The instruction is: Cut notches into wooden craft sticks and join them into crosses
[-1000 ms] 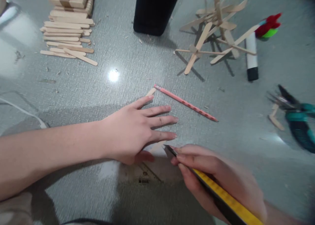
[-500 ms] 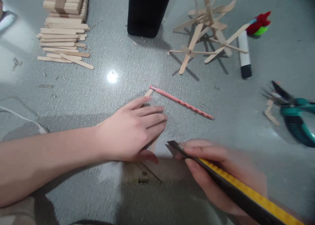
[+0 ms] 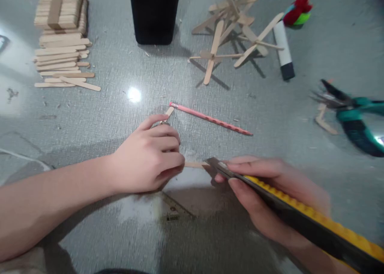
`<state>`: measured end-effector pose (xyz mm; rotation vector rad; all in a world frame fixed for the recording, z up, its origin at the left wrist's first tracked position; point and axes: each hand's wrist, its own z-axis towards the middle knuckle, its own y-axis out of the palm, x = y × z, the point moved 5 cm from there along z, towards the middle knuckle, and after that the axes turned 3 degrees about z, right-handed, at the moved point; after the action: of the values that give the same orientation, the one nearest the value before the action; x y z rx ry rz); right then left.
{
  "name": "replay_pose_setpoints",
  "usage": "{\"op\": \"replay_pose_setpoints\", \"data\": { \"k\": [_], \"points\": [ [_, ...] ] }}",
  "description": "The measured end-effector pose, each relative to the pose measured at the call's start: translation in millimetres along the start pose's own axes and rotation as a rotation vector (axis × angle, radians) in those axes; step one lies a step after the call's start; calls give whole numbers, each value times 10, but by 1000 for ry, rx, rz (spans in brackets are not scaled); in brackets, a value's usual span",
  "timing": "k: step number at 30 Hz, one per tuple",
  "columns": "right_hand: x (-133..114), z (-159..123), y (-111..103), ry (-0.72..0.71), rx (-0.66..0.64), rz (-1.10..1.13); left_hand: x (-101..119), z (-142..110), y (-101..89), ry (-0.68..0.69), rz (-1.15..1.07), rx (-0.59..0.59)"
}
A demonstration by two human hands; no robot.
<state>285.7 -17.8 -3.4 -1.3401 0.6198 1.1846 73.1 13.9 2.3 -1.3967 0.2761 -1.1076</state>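
Note:
My left hand (image 3: 151, 156) is closed with its fingers curled round one end of a craft stick (image 3: 194, 165), whose other end juts out to the right. My right hand (image 3: 267, 194) grips a yellow and black utility knife (image 3: 297, 222). The knife's blade (image 3: 213, 162) is over the far end of that stick; whether it touches cannot be made out. Under my left index finger, another craft stick (image 3: 170, 112) shows its tip beside a pink pencil (image 3: 213, 119). Below my left hand, a clear set square (image 3: 177, 208) lies partly hidden.
Several loose craft sticks (image 3: 60, 60) lie below a banded bundle (image 3: 69, 10) at back left. A black container (image 3: 156, 16) stands at the back. Right of it are a stick structure (image 3: 213, 54), a glue stick (image 3: 283, 50) and teal-handled pliers (image 3: 354, 122). A white cable (image 3: 24, 157) runs at left.
My left hand has gone from spread flat to curled on the craft stick, which has turned to point right. The knife blade has come over its end. The whole view has shifted.

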Motion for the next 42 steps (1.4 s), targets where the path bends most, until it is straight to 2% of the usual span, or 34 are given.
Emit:
{"op": "replay_pose_setpoints", "data": {
  "k": [8, 12, 19, 24, 33, 42],
  "points": [
    [-82, 101, 12, -52, -29, -45, -42, -1, -11, -47, -144, -65],
    [-73, 117, 35, -76, -63, -65, -68, 19, -3, 20, -48, -123],
    [-147, 81, 69, -163, -210, 19, -9, -3, 46, 85, 32, -234],
    [-154, 73, 92, -157, -230, -13, -8, -13, 63, 95, 38, -251],
    [-191, 116, 236, -218, -290, -113, -24, -8, 123, 90, 67, -203],
    [-207, 73, 284, -192, -261, -152, -25, -8, 165, 107, 95, -226]
  ]
}}
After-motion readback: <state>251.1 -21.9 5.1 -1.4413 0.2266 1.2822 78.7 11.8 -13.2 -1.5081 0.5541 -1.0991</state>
